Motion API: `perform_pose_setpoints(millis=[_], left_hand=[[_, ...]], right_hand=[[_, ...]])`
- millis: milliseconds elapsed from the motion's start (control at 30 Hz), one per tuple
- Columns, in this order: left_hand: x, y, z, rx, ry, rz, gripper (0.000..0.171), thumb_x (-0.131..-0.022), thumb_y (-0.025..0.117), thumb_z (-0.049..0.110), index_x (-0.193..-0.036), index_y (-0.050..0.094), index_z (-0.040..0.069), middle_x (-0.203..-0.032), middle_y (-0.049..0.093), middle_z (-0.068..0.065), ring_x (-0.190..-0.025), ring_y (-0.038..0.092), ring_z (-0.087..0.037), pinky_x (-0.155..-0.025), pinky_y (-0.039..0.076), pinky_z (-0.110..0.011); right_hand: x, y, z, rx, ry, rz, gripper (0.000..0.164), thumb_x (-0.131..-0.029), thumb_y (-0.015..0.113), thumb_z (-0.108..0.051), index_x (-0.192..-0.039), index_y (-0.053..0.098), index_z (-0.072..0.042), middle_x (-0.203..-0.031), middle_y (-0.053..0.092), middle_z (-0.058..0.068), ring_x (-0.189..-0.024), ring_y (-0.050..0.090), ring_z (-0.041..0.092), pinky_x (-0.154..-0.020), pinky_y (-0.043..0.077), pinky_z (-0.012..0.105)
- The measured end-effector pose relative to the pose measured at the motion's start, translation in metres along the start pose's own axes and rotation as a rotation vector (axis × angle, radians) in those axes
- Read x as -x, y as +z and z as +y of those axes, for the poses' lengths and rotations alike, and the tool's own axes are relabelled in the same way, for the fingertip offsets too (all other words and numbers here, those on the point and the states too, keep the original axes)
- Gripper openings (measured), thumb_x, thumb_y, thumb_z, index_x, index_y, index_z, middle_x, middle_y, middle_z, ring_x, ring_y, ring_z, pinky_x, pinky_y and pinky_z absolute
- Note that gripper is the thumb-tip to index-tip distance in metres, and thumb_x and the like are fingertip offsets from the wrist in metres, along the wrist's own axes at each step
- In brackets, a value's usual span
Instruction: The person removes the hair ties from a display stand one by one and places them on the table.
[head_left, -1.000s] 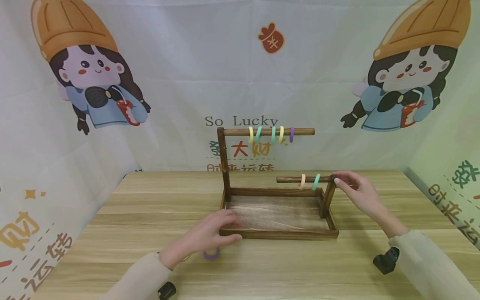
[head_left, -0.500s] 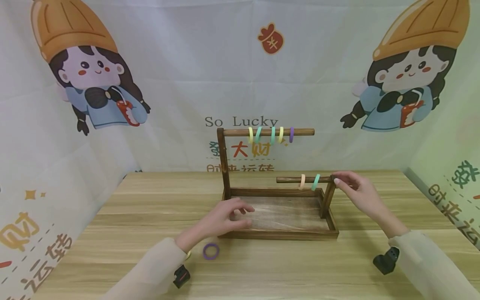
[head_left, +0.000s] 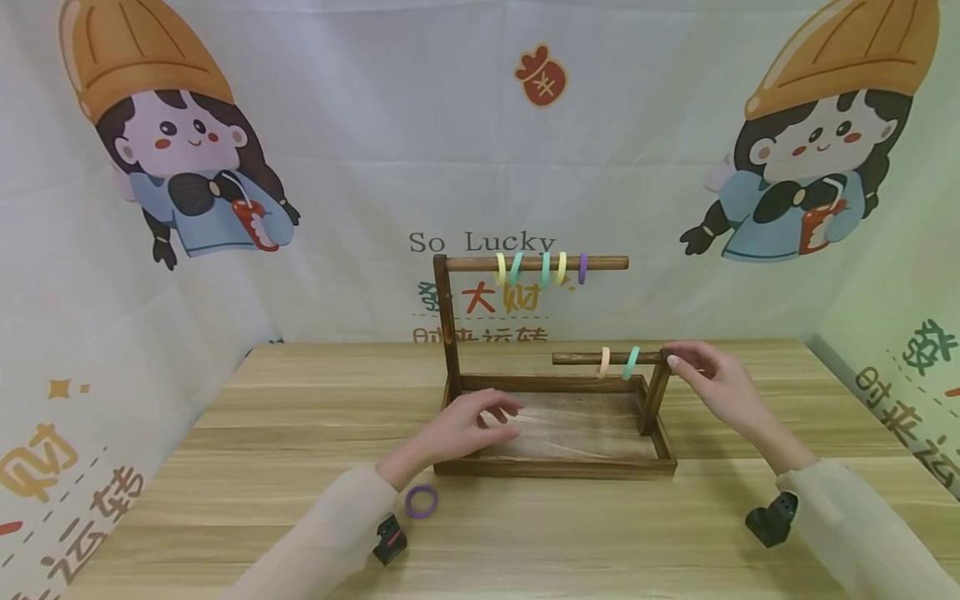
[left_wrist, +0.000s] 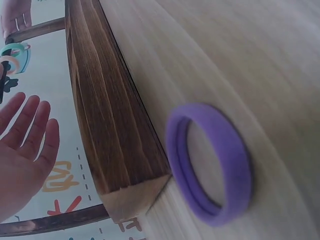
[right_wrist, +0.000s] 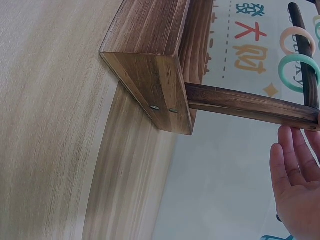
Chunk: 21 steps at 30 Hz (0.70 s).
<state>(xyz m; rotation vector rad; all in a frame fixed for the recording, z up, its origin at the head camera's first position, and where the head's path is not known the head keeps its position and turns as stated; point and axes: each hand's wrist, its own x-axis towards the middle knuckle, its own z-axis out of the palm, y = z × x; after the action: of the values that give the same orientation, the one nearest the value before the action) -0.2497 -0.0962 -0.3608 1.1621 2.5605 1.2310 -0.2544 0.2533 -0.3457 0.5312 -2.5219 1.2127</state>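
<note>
A dark wooden stand (head_left: 555, 468) has a low tray base, a tall post with an upper bar, and a short post with a lower bar. My right hand (head_left: 716, 387) pinches the top of the short post (head_left: 656, 396) between thumb and fingers. Over the tray's left part hovers my left hand (head_left: 476, 425), its fingers loosely bent and holding nothing. Before the tray a purple ring (head_left: 422, 502) lies on the table, also large in the left wrist view (left_wrist: 235, 165). A peach ring (head_left: 604, 363) and a green ring (head_left: 632, 363) hang on the lower bar.
The upper bar (head_left: 611, 263) carries several rings, among them yellow, green and purple (head_left: 582, 268) ones. A printed cloth (head_left: 360, 167) hangs behind the wooden table (head_left: 262, 433) and along its sides. Black wrist cameras sit under both sleeves.
My left hand has moved right and away from me, from the tray's front left corner to over the tray. Its sleeve now hides the yellow ring near the purple one. The right hand stays put.
</note>
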Motion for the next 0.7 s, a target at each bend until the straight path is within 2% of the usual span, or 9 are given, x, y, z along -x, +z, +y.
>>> perform_pose_setpoints(millis=[67,133,233,400,567,700], left_hand=[[-0.003,0.001,-0.001,0.007,-0.011,0.002,0.033,-0.086,0.059,0.016,-0.116,0.053,0.003,-0.107,0.057,-0.009,-0.094,0.054,-0.024,-0.071,0.045,-0.03],[-0.008,0.004,-0.012,0.007,-0.016,0.013,0.036,-0.085,0.06,0.019,-0.118,0.052,0.005,-0.106,0.056,-0.006,-0.093,0.054,-0.021,-0.07,0.045,-0.028],[-0.013,0.005,-0.014,0.015,-0.042,0.019,0.039,-0.085,0.06,0.022,-0.12,0.051,0.008,-0.106,0.056,-0.003,-0.093,0.054,-0.018,-0.07,0.045,-0.028],[-0.02,0.006,-0.015,0.013,-0.065,0.041,0.043,-0.085,0.061,0.023,-0.123,0.049,0.008,-0.108,0.056,-0.004,-0.095,0.054,-0.02,-0.072,0.045,-0.027],[-0.022,0.002,0.004,0.049,-0.081,0.047,0.045,-0.085,0.06,0.016,-0.125,0.046,0.002,-0.113,0.054,-0.012,-0.099,0.052,-0.028,-0.074,0.044,-0.03],[-0.024,-0.001,0.018,0.062,-0.075,0.039,0.045,-0.085,0.06,0.012,-0.124,0.045,-0.002,-0.113,0.053,-0.016,-0.098,0.052,-0.028,-0.075,0.044,-0.03]], right_hand=[[0.0,0.0,0.0,0.003,-0.001,0.0,0.034,-0.093,0.046,-0.02,-0.121,0.051,-0.001,-0.112,0.055,0.017,-0.09,0.05,0.0,-0.071,0.043,0.019],[0.0,0.0,-0.001,0.006,-0.003,0.001,0.034,-0.093,0.046,-0.02,-0.12,0.051,-0.001,-0.112,0.055,0.016,-0.09,0.05,0.0,-0.07,0.043,0.019],[0.0,0.0,-0.002,0.009,-0.008,0.005,0.033,-0.093,0.046,-0.021,-0.12,0.051,-0.001,-0.111,0.055,0.016,-0.09,0.05,0.0,-0.07,0.043,0.02],[0.0,0.0,-0.002,0.003,-0.019,0.014,0.033,-0.093,0.047,-0.02,-0.119,0.052,0.0,-0.11,0.056,0.016,-0.089,0.049,-0.002,-0.07,0.043,0.018],[0.0,0.0,-0.001,-0.004,-0.024,0.012,0.033,-0.093,0.046,-0.019,-0.119,0.052,0.001,-0.11,0.056,0.017,-0.089,0.049,-0.003,-0.07,0.042,0.016],[0.0,0.0,-0.001,-0.012,-0.022,0.013,0.033,-0.093,0.046,-0.019,-0.119,0.051,0.002,-0.111,0.055,0.017,-0.089,0.049,-0.002,-0.071,0.042,0.016]])
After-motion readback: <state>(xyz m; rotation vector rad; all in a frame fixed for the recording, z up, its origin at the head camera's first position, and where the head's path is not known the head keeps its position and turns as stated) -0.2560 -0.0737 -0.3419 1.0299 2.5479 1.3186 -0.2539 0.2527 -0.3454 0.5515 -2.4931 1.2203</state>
